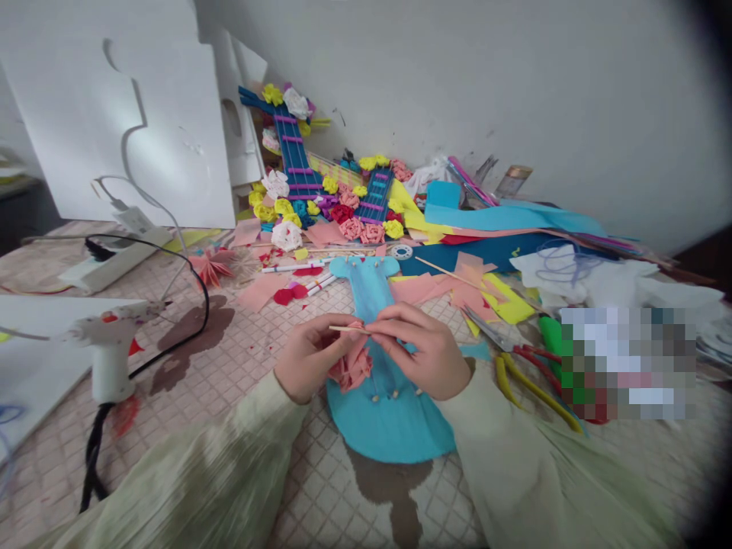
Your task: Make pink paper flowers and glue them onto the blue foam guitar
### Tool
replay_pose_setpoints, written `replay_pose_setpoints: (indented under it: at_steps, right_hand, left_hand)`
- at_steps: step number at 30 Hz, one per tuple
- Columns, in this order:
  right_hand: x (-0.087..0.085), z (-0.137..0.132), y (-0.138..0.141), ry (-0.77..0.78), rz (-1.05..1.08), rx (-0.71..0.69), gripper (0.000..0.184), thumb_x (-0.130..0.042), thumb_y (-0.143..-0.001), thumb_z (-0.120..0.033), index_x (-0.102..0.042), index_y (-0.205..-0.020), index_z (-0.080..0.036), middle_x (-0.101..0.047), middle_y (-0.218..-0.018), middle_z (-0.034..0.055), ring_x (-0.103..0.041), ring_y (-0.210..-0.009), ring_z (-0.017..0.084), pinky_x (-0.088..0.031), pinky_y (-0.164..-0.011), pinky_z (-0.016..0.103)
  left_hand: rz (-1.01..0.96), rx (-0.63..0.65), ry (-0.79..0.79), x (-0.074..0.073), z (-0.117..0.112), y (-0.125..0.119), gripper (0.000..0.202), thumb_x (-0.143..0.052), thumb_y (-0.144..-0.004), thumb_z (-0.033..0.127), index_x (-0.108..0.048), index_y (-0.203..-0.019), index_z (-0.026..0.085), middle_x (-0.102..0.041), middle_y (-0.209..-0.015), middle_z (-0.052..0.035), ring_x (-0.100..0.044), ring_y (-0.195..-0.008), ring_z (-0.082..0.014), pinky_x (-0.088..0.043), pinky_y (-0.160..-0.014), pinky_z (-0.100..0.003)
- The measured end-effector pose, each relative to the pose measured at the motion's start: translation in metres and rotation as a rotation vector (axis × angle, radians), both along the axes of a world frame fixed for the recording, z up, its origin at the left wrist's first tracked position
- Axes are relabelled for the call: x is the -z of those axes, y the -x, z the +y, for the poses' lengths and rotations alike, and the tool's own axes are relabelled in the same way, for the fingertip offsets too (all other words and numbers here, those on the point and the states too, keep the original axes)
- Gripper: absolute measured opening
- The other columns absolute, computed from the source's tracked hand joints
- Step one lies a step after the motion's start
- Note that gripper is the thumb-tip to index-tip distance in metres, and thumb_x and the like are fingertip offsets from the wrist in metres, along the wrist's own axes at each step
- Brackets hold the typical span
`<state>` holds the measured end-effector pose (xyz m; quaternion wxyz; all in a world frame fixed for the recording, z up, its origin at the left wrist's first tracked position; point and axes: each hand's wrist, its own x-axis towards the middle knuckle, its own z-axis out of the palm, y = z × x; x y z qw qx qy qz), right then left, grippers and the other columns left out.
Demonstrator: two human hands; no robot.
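Observation:
My left hand (312,358) pinches a bunched piece of pink crepe paper (354,372). A thin wooden stick (341,329) lies across the top of the paper, and my right hand (428,349) is closed around its right end. Both hands are over a light-blue, paper-covered guitar shape (394,435) with small pale pegs on it. My hands and the pink paper hide part of its middle.
At left are a hot glue gun (108,358) and a power strip (114,255). Scissors (515,351) and yellow-handled pliers (534,393) lie at right. Behind are pink paper scraps (423,288), a flower-decorated dark-blue guitar (294,152) and a white foam board (126,114).

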<state>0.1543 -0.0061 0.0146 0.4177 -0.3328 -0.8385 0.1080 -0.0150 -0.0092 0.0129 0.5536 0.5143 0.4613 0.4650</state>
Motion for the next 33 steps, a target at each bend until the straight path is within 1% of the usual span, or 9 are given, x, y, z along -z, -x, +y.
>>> replay_pose_setpoints:
  at_steps: [6, 8, 11, 16, 18, 21, 24, 28, 33]
  right_hand:
    - [0.001, -0.002, 0.001, -0.108, -0.170, 0.074, 0.022, -0.043, -0.084, -0.015, -0.063, -0.090, -0.019, -0.060, -0.086, 0.0058, -0.056, -0.074, 0.014, -0.047, -0.067, 0.028]
    - [0.001, -0.003, 0.001, -0.142, -0.225, 0.097, 0.023, -0.043, -0.083, -0.014, -0.064, -0.091, -0.018, -0.061, -0.086, 0.0061, -0.055, -0.073, 0.014, -0.046, -0.066, 0.028]
    - [0.001, -0.004, 0.002, -0.148, -0.236, 0.112, 0.022, -0.044, -0.083, -0.013, -0.064, -0.092, -0.017, -0.061, -0.086, 0.0063, -0.055, -0.073, 0.015, -0.046, -0.067, 0.028]
    - [0.000, -0.005, 0.004, -0.032, -0.157, 0.104, 0.020, -0.044, -0.084, -0.017, -0.062, -0.092, -0.018, -0.060, -0.087, 0.0057, -0.056, -0.078, 0.014, -0.045, -0.069, 0.026]
    - [-0.001, -0.006, 0.005, 0.042, -0.099, 0.108, 0.017, -0.046, -0.082, -0.018, -0.061, -0.091, -0.017, -0.061, -0.085, 0.0049, -0.056, -0.072, 0.012, -0.045, -0.065, 0.024]
    - [-0.002, -0.005, 0.006, 0.167, -0.036, 0.130, 0.014, -0.051, -0.080, -0.022, -0.061, -0.087, -0.015, -0.061, -0.075, 0.0023, -0.053, -0.058, 0.009, -0.043, -0.056, 0.022]
    - [-0.002, -0.005, 0.007, 0.259, 0.002, 0.143, 0.015, -0.054, -0.079, -0.029, -0.062, -0.082, -0.016, -0.061, -0.070, 0.0009, -0.051, -0.055, 0.009, -0.041, -0.052, 0.021]
    - [-0.001, -0.004, 0.008, 0.300, 0.029, 0.141, 0.015, -0.053, -0.079, -0.028, -0.063, -0.078, -0.017, -0.063, -0.071, 0.0010, -0.053, -0.060, 0.010, -0.041, -0.054, 0.022]
    - [0.000, -0.005, 0.009, 0.264, 0.015, 0.173, 0.015, -0.053, -0.079, -0.027, -0.064, -0.076, -0.018, -0.061, -0.069, 0.0011, -0.052, -0.058, 0.010, -0.039, -0.053, 0.023]
  left_hand:
    - [-0.041, -0.009, 0.031, -0.001, 0.000, -0.001, 0.026, -0.071, -0.056, 0.032, -0.065, -0.072, 0.013, -0.066, -0.063, -0.0024, -0.059, -0.056, -0.0114, -0.047, -0.049, -0.020]
    - [-0.035, -0.016, 0.030, -0.001, 0.000, -0.001, 0.024, -0.071, -0.056, 0.032, -0.064, -0.071, 0.014, -0.065, -0.062, -0.0015, -0.059, -0.055, -0.0114, -0.047, -0.049, -0.020]
    - [-0.018, -0.005, 0.012, 0.001, 0.000, -0.001, 0.021, -0.069, -0.059, 0.031, -0.064, -0.072, 0.015, -0.064, -0.062, -0.0006, -0.057, -0.051, -0.0100, -0.046, -0.046, -0.019]
    - [0.047, -0.011, -0.085, 0.008, -0.001, 0.000, 0.019, -0.065, -0.066, 0.029, -0.063, -0.079, 0.016, -0.064, -0.066, -0.0008, -0.056, -0.052, -0.0091, -0.045, -0.048, -0.019]
    - [0.087, -0.008, -0.130, 0.011, -0.001, 0.000, 0.020, -0.064, -0.067, 0.029, -0.063, -0.082, 0.015, -0.065, -0.070, -0.0027, -0.057, -0.055, -0.0106, -0.046, -0.051, -0.020]
    - [0.165, 0.006, -0.195, 0.014, -0.001, 0.001, 0.022, -0.062, -0.069, 0.029, -0.062, -0.085, 0.014, -0.065, -0.073, -0.0049, -0.059, -0.059, -0.0121, -0.047, -0.054, -0.021]
    - [0.220, 0.021, -0.253, 0.016, -0.002, 0.001, 0.024, -0.060, -0.071, 0.029, -0.061, -0.090, 0.013, -0.066, -0.078, -0.0066, -0.061, -0.066, -0.0138, -0.048, -0.059, -0.023]
    - [0.227, 0.016, -0.284, 0.016, -0.002, 0.000, 0.028, -0.059, -0.072, 0.028, -0.057, -0.095, 0.012, -0.066, -0.077, -0.0068, -0.062, -0.067, -0.0141, -0.049, -0.059, -0.023]
    - [0.196, 0.014, -0.247, 0.016, -0.002, -0.001, 0.029, -0.060, -0.071, 0.028, -0.055, -0.095, 0.012, -0.064, -0.073, -0.0058, -0.061, -0.062, -0.0136, -0.050, -0.056, -0.023]
